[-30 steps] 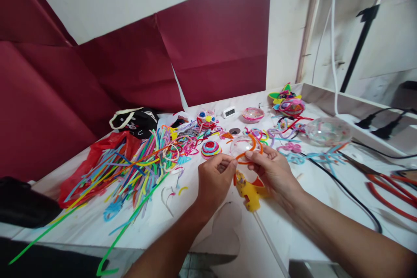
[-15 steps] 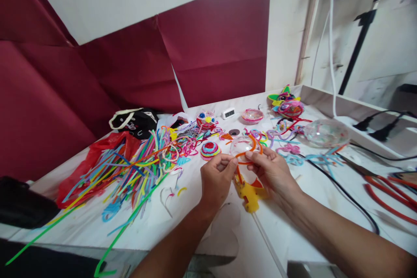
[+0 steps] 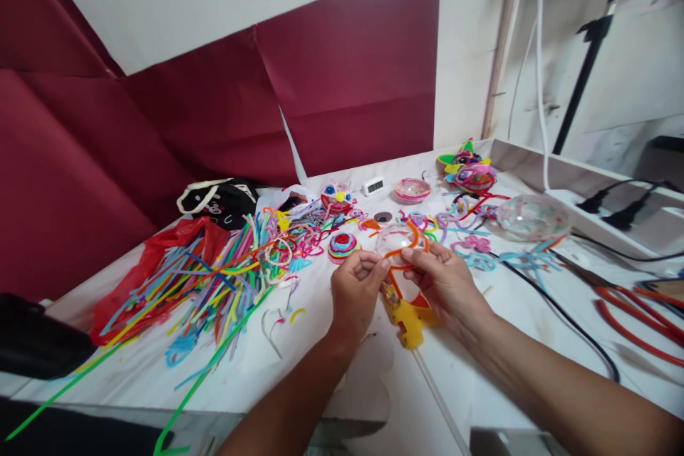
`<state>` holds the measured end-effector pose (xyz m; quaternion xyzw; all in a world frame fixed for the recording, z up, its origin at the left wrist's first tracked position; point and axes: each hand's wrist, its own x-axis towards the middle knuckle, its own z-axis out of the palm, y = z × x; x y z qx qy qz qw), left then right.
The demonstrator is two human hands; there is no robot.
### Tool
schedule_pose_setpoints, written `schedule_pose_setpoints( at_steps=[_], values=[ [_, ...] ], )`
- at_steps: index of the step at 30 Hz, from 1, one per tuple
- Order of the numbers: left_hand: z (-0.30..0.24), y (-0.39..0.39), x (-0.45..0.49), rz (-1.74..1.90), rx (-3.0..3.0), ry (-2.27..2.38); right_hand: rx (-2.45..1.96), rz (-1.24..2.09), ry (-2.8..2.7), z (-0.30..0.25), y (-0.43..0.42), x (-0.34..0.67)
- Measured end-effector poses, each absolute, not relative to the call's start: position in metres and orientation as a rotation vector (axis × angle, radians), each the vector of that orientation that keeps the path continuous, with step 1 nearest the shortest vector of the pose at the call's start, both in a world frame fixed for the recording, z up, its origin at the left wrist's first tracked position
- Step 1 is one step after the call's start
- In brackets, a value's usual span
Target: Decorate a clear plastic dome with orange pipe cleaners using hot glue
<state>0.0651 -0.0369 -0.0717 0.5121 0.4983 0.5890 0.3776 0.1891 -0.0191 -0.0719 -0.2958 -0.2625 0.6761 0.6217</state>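
An orange pipe cleaner, bent into curves, is pinched between both of my hands above the table. My left hand grips its left part with thumb and forefinger. Thumb and fingers of my right hand close on the looped part at the right. Below them lies a yellow hot glue gun with a clear glue stick out of its back end. A clear plastic dome sits just behind the pipe cleaner, partly hidden by it. Left of the dome is a striped coiled dome with a red centre.
Many coloured pipe cleaners spill from a red plastic bag on the left. Orange-handled scissors and a black cable lie to the right. Decorated figures, a white digital timer and clear bowls stand behind.
The view has shifted very slightly. Both hands keep nearly the same grip on the orange pipe cleaner.
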Motion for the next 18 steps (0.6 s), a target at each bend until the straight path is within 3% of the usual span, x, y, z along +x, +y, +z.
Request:
schedule_pose_setpoints(
  at_steps=[18],
  values=[
    [-0.0753,-0.0344,0.0685,1.467,0.856,1.021,-0.669,1.606,-0.493,-0.0731,-0.0178,0.1876]
  ],
)
